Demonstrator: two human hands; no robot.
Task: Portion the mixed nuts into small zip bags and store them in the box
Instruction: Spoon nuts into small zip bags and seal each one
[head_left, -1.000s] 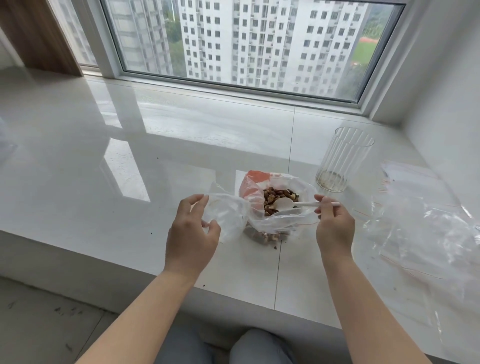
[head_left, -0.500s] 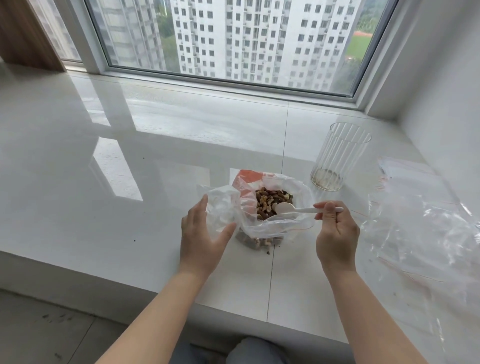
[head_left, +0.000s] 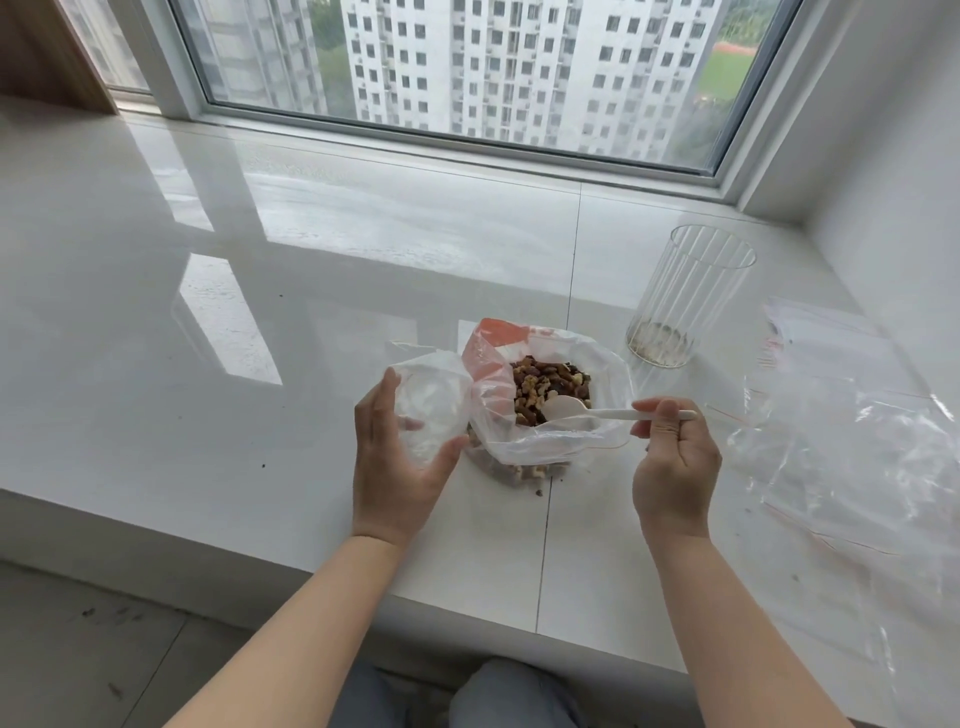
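A big plastic bag (head_left: 550, 441) with an orange patch stands open on the white sill, full of mixed nuts (head_left: 545, 387). My left hand (head_left: 400, 457) holds a small clear zip bag (head_left: 431, 405) just left of it, fingers and thumb curled round the bag's sides. My right hand (head_left: 672, 457) pinches the handle of a white plastic spoon (head_left: 587, 411). The spoon's bowl lies over the nuts at the big bag's near rim. A few nuts show through the plastic at the bag's base.
A ribbed clear glass (head_left: 680, 296) with crumbs at its bottom stands behind and to the right. Several empty clear zip bags (head_left: 852, 415) lie spread along the right side of the sill (head_left: 260, 364). The window runs along the back; the sill's front edge is near my knees.
My left hand has turned and raised the small bag so its mouth faces the big bag. The right hand with the spoon has stayed over the nuts.
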